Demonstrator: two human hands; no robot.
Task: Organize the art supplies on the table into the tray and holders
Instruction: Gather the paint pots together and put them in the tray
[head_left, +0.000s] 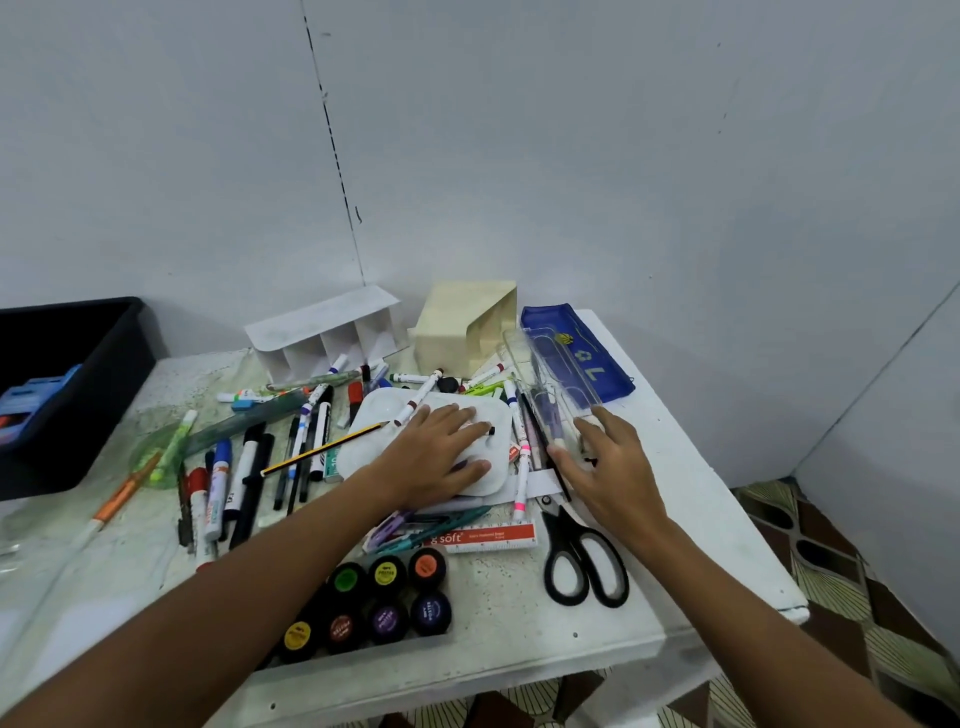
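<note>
Black bin at the worktop's far left edge, well left of both hands. Loose markers and pens, with a yellow-and-black pencil, strewn to the left of the left hand. White divided holder lying beyond the left hand, a cream box just right of it. Left hand: grip wide, fingers spread flat on the white paint palette, pressing it. Round paint pots in two rows near the front edge, below the left forearm. Red ruler between the two forearms. Black scissors just below the right hand. Right hand: grip wide, fingers straight, fingertips touching the near end of a clear plastic tray. Blue pouch beyond the right hand, partly under the tray.
</note>
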